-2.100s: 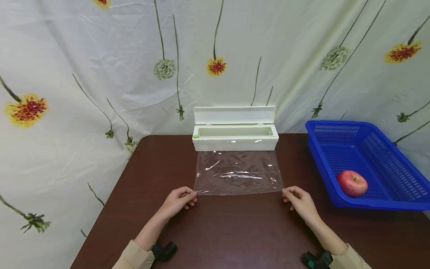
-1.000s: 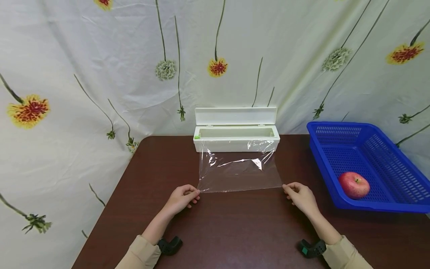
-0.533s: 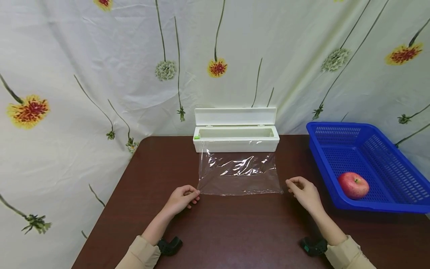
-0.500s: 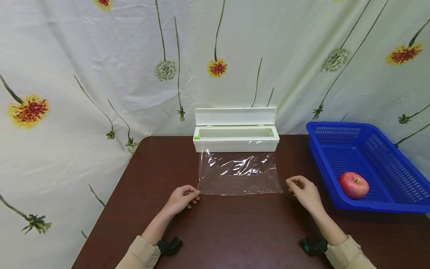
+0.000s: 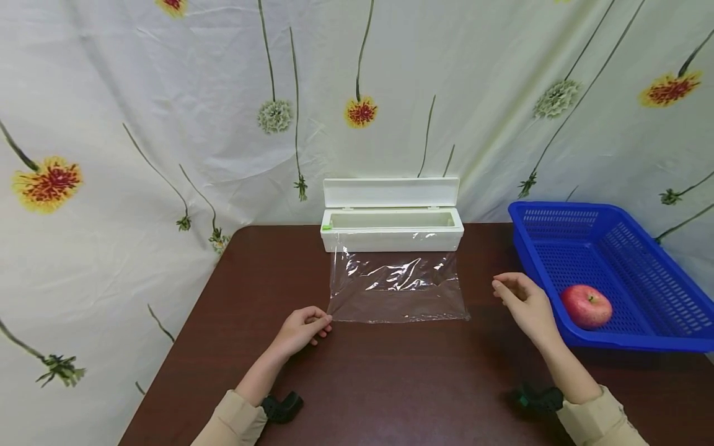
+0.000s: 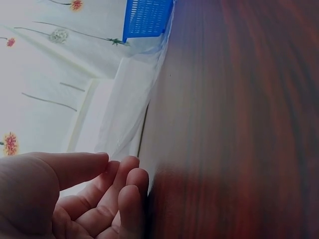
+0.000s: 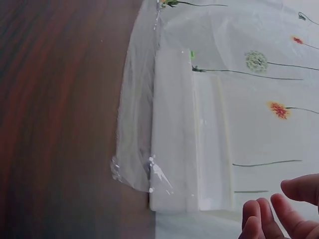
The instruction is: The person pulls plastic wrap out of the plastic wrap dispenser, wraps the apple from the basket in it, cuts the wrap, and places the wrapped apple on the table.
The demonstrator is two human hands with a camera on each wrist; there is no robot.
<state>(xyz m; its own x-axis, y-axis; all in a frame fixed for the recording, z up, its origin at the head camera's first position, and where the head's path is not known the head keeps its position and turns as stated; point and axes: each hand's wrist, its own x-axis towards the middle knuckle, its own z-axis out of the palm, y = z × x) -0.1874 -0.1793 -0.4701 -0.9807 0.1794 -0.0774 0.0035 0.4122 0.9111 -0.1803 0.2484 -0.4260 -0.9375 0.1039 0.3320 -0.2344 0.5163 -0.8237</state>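
Note:
A sheet of clear plastic wrap [image 5: 398, 291] stretches toward me from a white wrap dispenser box [image 5: 390, 239], whose lid stands raised at the back. My left hand [image 5: 301, 331] pinches the sheet's near left corner between thumb and forefinger; the left wrist view shows this hand [image 6: 94, 194] at the film's edge. Beside the blue basket [image 5: 630, 342], my right hand [image 5: 527, 303] is off the film, its fingers loosely bent and holding nothing. In the right wrist view the same hand [image 7: 284, 214] has a gap between thumb and fingers. The sheet's right corner lies free.
One red apple [image 5: 587, 306] lies inside the basket, on the right of the dark brown table [image 5: 390, 384]. Behind the table hangs a white flowered curtain [image 5: 223, 93]. A green slider [image 5: 326, 228] sits at the box's left end.
My right hand has let go of the film's right corner and moved right and away from me, toward the basket. That corner has dropped. The left hand keeps its hold.

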